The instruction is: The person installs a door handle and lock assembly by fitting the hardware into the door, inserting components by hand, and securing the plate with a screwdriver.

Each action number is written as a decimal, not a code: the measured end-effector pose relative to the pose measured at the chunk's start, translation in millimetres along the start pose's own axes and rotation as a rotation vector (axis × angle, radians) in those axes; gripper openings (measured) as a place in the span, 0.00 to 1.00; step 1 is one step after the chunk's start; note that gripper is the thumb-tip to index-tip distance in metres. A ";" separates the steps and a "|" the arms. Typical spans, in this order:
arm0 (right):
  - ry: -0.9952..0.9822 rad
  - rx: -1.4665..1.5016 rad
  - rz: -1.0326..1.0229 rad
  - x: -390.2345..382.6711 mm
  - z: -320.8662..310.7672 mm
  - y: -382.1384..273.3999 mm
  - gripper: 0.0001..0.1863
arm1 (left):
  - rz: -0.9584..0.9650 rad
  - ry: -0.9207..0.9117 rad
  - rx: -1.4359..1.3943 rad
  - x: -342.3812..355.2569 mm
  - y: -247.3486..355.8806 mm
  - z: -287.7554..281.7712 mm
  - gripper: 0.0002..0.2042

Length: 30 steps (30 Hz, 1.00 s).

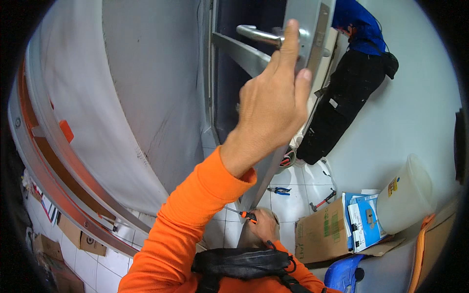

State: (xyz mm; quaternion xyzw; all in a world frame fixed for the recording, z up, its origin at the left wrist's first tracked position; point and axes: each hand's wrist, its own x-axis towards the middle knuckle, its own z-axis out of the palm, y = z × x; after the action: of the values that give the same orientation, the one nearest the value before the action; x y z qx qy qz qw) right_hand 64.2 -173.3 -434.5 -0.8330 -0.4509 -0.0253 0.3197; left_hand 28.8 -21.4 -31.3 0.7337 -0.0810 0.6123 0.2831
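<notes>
Reaching up, the left hand (pixel 271 105) had its fingers (pixel 291 41) open and touching the lock plate (pixel 312 34) beside the handle (pixel 256 34), fitting apparently unfinished, while the right hand (pixel 264 225) gripped a screwdriver (pixel 244 214) low.

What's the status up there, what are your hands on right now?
Left hand raised at the door handle, fingers on the metal lock plate. Right hand low, gripping an orange-handled screwdriver. Another person stands just beyond the door edge.

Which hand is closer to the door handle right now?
Left. The left hand reaches the door handle; the right hand is low, gripping a screwdriver.
</notes>
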 end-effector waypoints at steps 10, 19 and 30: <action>-0.062 0.047 0.013 -0.6 -6.2 -4.2 0.17 | -0.271 0.126 -0.412 17.0 -26.9 -32.8 0.27; -0.055 0.026 0.018 -3.3 -4.9 -0.4 0.19 | -0.290 0.083 -0.584 22.4 -23.2 -7.2 0.37; -0.087 0.078 0.048 -2.8 -9.7 -5.6 0.20 | -0.201 0.075 -0.435 15.4 -33.0 -17.2 0.32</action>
State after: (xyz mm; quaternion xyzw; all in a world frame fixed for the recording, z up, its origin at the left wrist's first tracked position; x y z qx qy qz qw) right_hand 60.7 -178.6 -424.8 -0.8308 -0.4449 0.0361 0.3325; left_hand 33.1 18.2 -25.7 0.6367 -0.1269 0.5761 0.4966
